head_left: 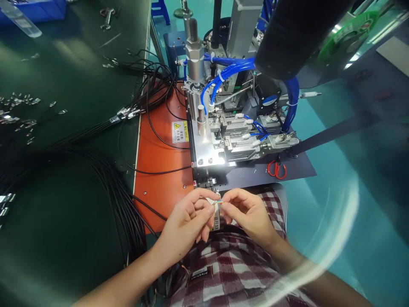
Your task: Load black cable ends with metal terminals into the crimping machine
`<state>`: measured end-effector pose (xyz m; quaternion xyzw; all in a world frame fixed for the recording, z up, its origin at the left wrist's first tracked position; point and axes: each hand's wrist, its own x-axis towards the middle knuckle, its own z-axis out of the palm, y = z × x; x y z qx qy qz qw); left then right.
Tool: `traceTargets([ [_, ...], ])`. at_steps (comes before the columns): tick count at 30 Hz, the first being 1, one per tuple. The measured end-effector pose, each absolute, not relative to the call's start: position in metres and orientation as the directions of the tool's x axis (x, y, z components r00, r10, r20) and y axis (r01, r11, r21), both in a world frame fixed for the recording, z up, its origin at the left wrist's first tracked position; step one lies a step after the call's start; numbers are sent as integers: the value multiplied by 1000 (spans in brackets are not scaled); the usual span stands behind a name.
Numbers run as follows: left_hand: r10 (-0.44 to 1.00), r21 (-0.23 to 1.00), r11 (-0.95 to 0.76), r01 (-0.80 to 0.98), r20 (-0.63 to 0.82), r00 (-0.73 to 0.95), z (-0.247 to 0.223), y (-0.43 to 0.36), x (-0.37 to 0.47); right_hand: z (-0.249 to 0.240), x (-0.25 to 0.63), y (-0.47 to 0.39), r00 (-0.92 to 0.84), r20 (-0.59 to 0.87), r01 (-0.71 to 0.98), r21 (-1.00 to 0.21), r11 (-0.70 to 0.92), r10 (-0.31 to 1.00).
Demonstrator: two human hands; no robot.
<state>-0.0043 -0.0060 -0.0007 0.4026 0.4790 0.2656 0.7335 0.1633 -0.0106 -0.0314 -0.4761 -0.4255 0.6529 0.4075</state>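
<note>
Thin coloured wires (218, 202) run between my two hands, just in front of the machine's near edge. My left hand (188, 219) pinches them between thumb and fingers from the left. From the right, the thumb and index finger of my right hand (249, 213) close on the wire ends. Behind the fingers is a white label (216, 221) with printed characters, partly covered. Most of the wires' length is hidden by my fingers.
A metal machine (204, 145) with blue air tubes (236, 66) stands ahead on an orange base plate (159, 179). Black cables (118, 200) with metal connectors (128, 113) spread over the dark table at left. Red-handled scissors (276, 169) lie right of the machine.
</note>
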Motion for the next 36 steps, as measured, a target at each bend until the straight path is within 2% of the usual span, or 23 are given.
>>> traceTargets([
  [8, 855, 902, 431, 7, -411, 315, 0, -13, 0, -27, 151, -18, -150, -296, -32, -952, -304, 943],
  [13, 815, 869, 494, 12, -469, 340, -1, -9, 0, -27, 153, -20, -173, -284, -1, -958, -288, 943],
  [22, 802, 836, 547, 50, -540, 255, -5, -10, 1, -31, 159, -20, -195, -258, 71, -966, -248, 946],
  [36, 782, 819, 571, 66, -566, 262, -7, -10, -2, -22, 160, -8, -181, -340, 1, -939, -345, 923],
])
